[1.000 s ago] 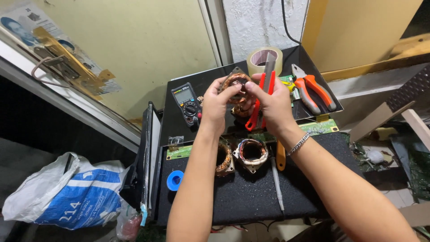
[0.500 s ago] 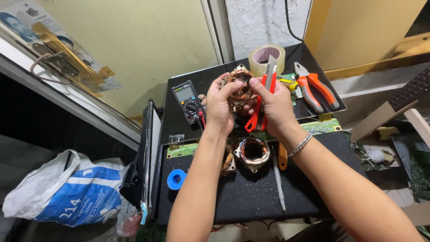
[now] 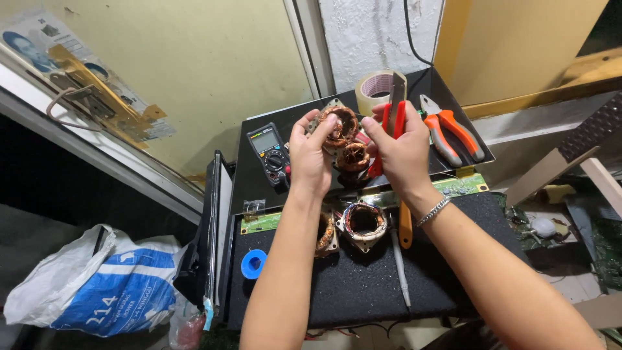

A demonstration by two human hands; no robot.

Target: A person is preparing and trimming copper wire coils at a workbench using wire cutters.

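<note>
Copper-wound stator coil (image 3: 339,127) raised above the black work surface (image 3: 363,291), pinched at its rim by left hand (image 3: 310,155), fingers curled round it. Right hand (image 3: 403,152) just beside, fingers pressed together round a red-handled cutter (image 3: 392,115), blade pointing up. Second copper coil (image 3: 354,157) between the two hands; whether touching either, cannot tell. Below the wrists, two more stators (image 3: 363,222) lying on the black surface, an orange-handled screwdriver (image 3: 405,227) beside them. Further out: multimeter (image 3: 269,144) left of the hands, tape roll (image 3: 376,89) behind, orange pliers (image 3: 448,128) right, blue-and-white plastic bag (image 3: 97,285) far left.
</note>
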